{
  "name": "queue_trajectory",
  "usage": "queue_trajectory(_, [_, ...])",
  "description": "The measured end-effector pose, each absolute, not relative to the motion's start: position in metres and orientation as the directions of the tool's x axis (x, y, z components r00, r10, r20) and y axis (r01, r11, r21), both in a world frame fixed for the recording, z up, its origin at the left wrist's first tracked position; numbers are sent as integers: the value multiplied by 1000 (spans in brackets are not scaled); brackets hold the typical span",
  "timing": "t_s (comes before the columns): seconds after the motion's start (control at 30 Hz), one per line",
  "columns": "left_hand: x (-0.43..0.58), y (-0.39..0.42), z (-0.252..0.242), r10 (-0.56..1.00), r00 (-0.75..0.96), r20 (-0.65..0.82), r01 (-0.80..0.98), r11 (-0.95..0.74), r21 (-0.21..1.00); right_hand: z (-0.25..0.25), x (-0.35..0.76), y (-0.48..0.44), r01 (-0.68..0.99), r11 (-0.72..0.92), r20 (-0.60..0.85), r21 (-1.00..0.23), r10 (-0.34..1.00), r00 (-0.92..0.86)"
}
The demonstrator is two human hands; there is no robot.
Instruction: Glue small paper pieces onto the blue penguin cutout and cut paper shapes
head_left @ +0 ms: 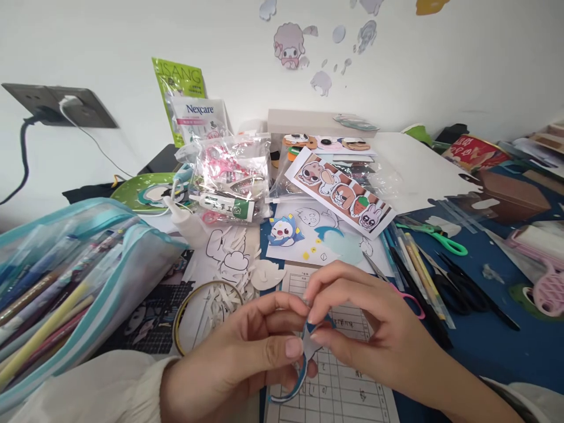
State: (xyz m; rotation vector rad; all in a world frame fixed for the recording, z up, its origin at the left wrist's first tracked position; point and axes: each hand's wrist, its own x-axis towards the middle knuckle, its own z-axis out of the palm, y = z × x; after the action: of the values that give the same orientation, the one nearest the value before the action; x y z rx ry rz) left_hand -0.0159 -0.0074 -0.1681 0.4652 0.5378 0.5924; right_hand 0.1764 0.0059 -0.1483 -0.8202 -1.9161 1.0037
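Observation:
A small blue-and-white paper cutout (311,342) with a long curved blue tail is held between both hands, above a printed sheet with a grid (335,388). My left hand (247,346) pinches it between thumb and fingers from the left. From the right, my right hand (370,329) grips its upper part with thumb and fingertips. The fingers hide much of the cutout. Just beyond the hands lies a white sheet (304,249) with a blue hooded cartoon figure (282,231) and blue shapes. A roll of tape (178,320) rests left of my left hand, among white paper scraps (220,299).
A clear pencil bag (79,282) full of pens fills the left. Green-handled scissors (440,235), black scissors (445,288) and several pens lie at right. A white glue bottle (187,223), plastic packets (233,170) and a printed cartoon strip (339,194) stand or lie farther back.

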Motion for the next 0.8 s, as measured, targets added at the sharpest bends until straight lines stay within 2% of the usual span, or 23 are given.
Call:
queue_trajectory(0.43, [-17, -10, -174, 645, 669, -369, -403, 732, 549, -149, 181, 8, 210, 461, 290, -862, 789, -542])
queue_trajectory(0.57, [-16, -9, -173, 652, 673, -350, -427, 728, 536, -149, 181, 8, 212, 501, 329, -839, 777, -536])
queue_trajectory(0.7, [-15, -10, -172, 669, 629, -396, -452, 729, 513, -151, 179, 8, 164, 566, 402, -808, 733, -548])
queue_trajectory(0.8, [-15, -10, -173, 665, 631, -400, -446, 733, 514, -150, 180, 8, 124, 530, 390, -839, 745, -541])
